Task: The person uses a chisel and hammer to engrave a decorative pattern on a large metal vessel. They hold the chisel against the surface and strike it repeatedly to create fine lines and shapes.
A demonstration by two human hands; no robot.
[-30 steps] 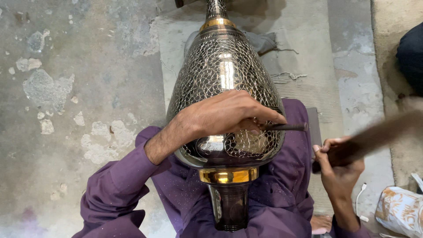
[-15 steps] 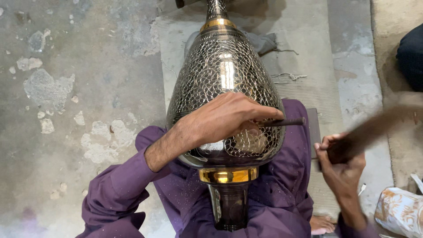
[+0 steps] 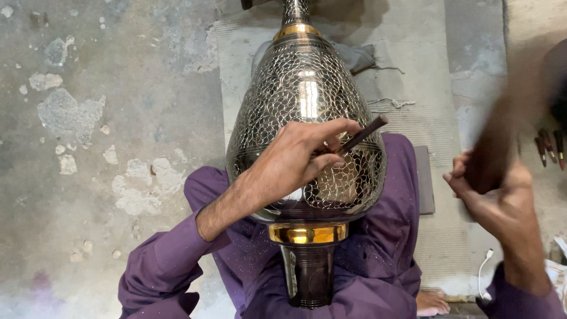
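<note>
The dark metal punch [image 3: 361,134] lay pinched in the fingers of the left hand [image 3: 295,159], its shaft slanting up to the right so that its blunt upper end stuck out past the fingertips [image 3: 345,125], while its lower tip, hidden under the hand, met the engraved metal vase [image 3: 304,100]. That vase rested lengthwise across the person's lap on the purple garment [image 3: 390,236], its narrow neck pointing to the far side and its brass-ringed foot [image 3: 307,233] nearest the camera. The left hand was draped over the widest part of the vase body, palm down, fingers curled closed about the punch, with the forearm coming in from the near left and the purple sleeve [image 3: 159,266] pushed back from the wrist. The right hand [image 3: 493,189] was raised at the right, well apart from the vase, fingers wrapped shut around the handle of a blurred dark mallet [image 3: 508,130] that swept up toward the far right. To the left of the vase lay bare, patchy concrete floor [image 3: 88,118]; under and beyond it lay a grey mat [image 3: 425,88], and a few small dark tools [image 3: 549,147] lay at the far right edge, close to the blurred mallet.
</note>
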